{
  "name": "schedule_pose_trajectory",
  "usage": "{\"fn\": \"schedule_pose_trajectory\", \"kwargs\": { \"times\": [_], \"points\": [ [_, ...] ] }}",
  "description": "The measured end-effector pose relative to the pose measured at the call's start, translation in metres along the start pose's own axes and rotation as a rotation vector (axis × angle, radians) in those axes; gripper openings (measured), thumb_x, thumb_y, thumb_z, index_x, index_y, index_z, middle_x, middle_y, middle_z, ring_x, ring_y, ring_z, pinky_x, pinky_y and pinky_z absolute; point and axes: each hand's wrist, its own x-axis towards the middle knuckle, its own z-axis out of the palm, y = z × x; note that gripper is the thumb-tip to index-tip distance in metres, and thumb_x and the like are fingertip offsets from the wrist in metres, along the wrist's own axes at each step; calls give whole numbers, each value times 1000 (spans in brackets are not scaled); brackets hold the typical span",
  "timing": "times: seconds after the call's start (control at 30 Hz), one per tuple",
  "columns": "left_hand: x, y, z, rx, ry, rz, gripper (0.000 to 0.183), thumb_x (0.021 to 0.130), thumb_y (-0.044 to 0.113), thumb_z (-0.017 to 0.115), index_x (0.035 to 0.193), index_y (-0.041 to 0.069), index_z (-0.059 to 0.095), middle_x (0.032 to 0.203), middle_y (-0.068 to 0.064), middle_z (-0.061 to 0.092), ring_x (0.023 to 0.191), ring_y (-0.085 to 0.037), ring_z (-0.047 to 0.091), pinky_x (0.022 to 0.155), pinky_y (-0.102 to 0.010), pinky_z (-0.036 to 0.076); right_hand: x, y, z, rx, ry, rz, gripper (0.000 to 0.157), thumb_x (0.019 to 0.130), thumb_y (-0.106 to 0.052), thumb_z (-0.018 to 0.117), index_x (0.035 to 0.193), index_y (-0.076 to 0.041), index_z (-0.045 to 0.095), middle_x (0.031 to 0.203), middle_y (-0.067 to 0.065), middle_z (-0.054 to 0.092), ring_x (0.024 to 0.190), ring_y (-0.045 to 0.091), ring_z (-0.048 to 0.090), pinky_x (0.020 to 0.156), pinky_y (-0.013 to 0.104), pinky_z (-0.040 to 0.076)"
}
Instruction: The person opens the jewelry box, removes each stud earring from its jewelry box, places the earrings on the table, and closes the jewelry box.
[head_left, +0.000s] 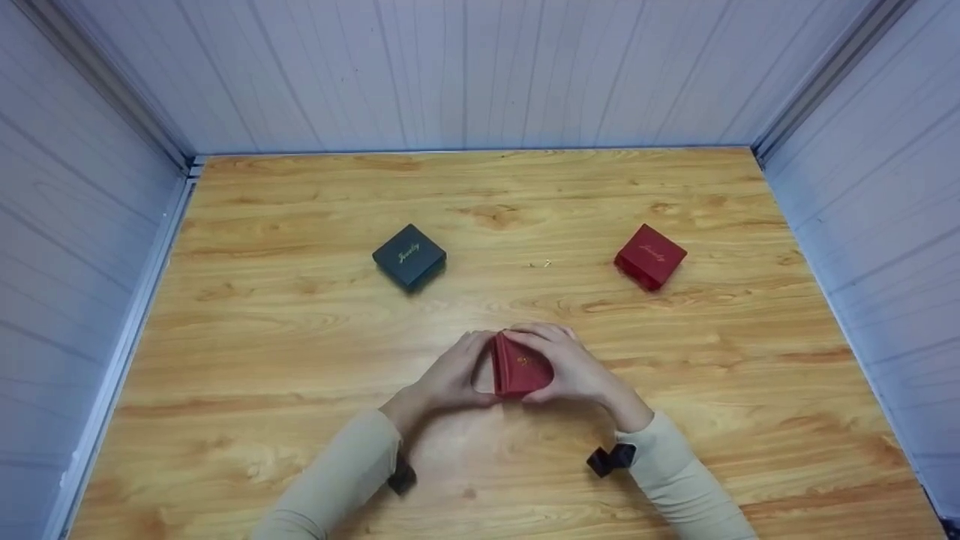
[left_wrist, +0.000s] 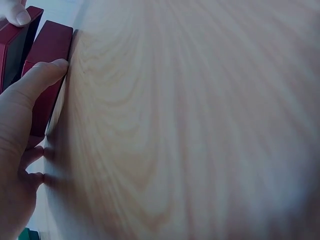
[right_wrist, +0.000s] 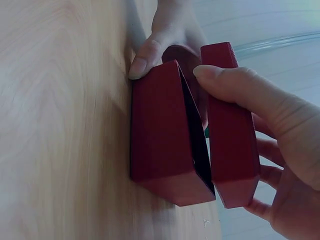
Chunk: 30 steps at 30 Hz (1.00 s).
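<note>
A small red jewelry box is between both hands near the middle of the table, its lid (right_wrist: 230, 140) tilted apart from its base (right_wrist: 160, 130). The gap between them is wider at one end and shows a dark inside. My left hand (head_left: 450, 379) grips the base, thumb on its near side and fingers round the far side. With thumb and fingers my right hand (head_left: 577, 367) holds the lid, which has a small gold mark. In the left wrist view, the left thumb lies across the base (left_wrist: 47, 102). The box's contents are hidden.
A dark green box (head_left: 410, 256) with gold "Jewelry" lettering stands farther back to the left. Another red box (head_left: 651, 256) with similar lettering stands at the back right. Tiny gold pieces (head_left: 547, 263) lie between them. White panels (head_left: 465, 75) enclose the wooden table (head_left: 300, 337).
</note>
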Motion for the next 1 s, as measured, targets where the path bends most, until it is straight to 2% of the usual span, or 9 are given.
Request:
{"fn": "schedule_pose_trajectory", "kwargs": {
  "times": [0.1, 0.37, 0.8, 1.0],
  "points": [
    [0, 0, 0, 9, -9, -8, 90, 59, 39, 77, 130, 7, 32, 126, -5, 42, 118, -17, 36, 104, -36, 19, -4, 2, -1, -5, 6, -11, 92, 52, -30, 83, 132, -10, 41, 131, 10, 42, 118, 25, 35, 95, 46, 23],
    [1, 1, -1, 12, -20, -6, 85, 60, 42, 76, 126, 7, 35, 119, -2, 43, 109, -13, 38, 96, -27, 31, -15, 8, -5, -19, 53, -31, 89, 53, -28, 81, 130, -8, 43, 129, 11, 43, 118, 25, 36, 93, 46, 24],
    [1, -2, -1, 2, -9, 6, 87, 60, 42, 77, 127, 7, 35, 119, -3, 41, 109, -13, 38, 96, -28, 32, -35, 18, -19, -27, 40, 96, 91, 54, -30, 83, 133, -14, 41, 133, 4, 40, 119, 23, 34, 96, 46, 24],
    [1, -1, -1, 5, -18, -7, 89, 60, 44, 77, 128, 6, 34, 122, -4, 40, 113, -15, 37, 98, -28, 30, -43, 26, -24, -26, 45, 122, 90, 54, -29, 83, 132, -14, 41, 132, 5, 40, 119, 24, 33, 96, 46, 23]
  ]
}}
